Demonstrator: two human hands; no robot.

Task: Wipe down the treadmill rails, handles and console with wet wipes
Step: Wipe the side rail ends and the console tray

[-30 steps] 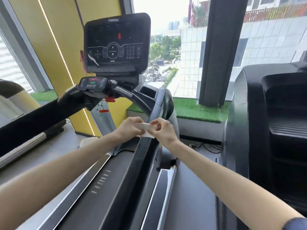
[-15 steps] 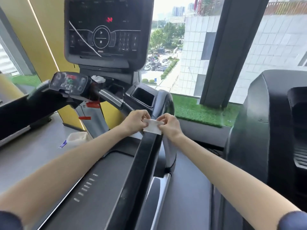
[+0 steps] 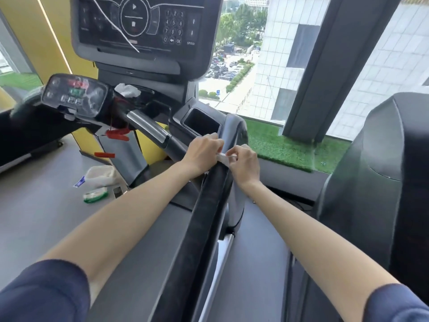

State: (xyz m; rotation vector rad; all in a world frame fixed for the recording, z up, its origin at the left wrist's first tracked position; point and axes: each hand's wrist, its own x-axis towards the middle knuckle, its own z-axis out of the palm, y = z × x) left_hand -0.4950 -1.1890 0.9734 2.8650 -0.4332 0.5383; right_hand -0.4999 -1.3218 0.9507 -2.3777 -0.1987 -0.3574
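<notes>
The left hand [image 3: 202, 152] and the right hand [image 3: 243, 163] meet on the far end of the black rail [image 3: 204, 205], below the big console [image 3: 144, 26], and the fingers [image 3: 214, 140] of both are curled tight on the small white wipe [image 3: 222, 157] lying over it.

The wet wipe [image 3: 222, 158] between the left hand [image 3: 202, 154] and the right hand [image 3: 243, 161] is white, and the padded rail [image 3: 204, 205] beneath them is black. Above the hands, the console [image 3: 144, 24] is black with white markings. To their right the turf strip [image 3: 278, 147] is green. Far to the upper left the wall panel [image 3: 39, 43] is yellow. The sleeves [image 3: 44, 291] are navy.
</notes>
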